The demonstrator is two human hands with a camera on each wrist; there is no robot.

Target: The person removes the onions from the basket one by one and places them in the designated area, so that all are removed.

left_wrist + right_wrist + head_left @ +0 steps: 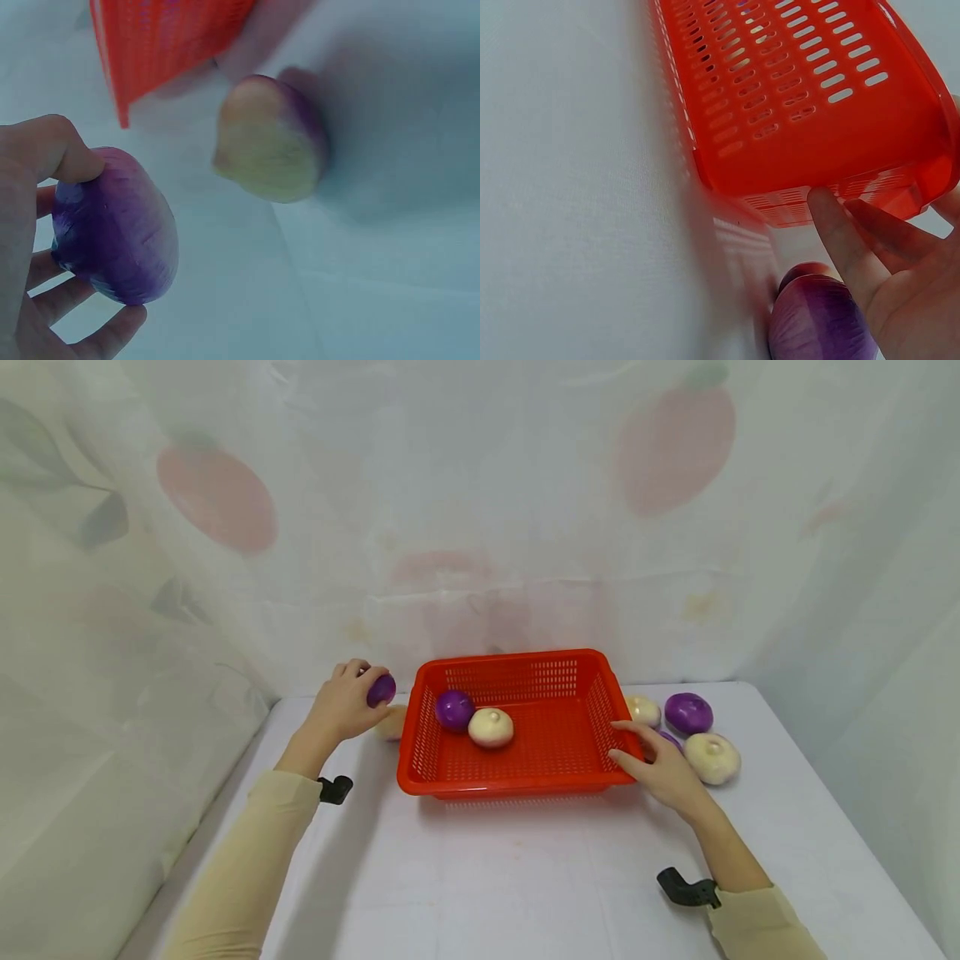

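In the head view, my left hand [348,700] is left of the red plastic basket [517,783], holding a purple turnip [382,690]. The left wrist view shows thumb and spread fingertips round this turnip [120,229]. Below and right of it in that view lies a turnip with cream and purple sides [266,142]. My right hand [667,774] grips the basket's right end, fingers over the rim and against the outer wall. Inside the basket, toward its left, a purple turnip [454,710] rests beside a cream one [491,727].
Right of the basket are several more turnips: a purple one [688,713], a cream one with a small knob [712,758] and another cream one [642,711] partly behind the rim. A white cloth covers the table [517,877]; a printed curtain [487,510] hangs behind it.
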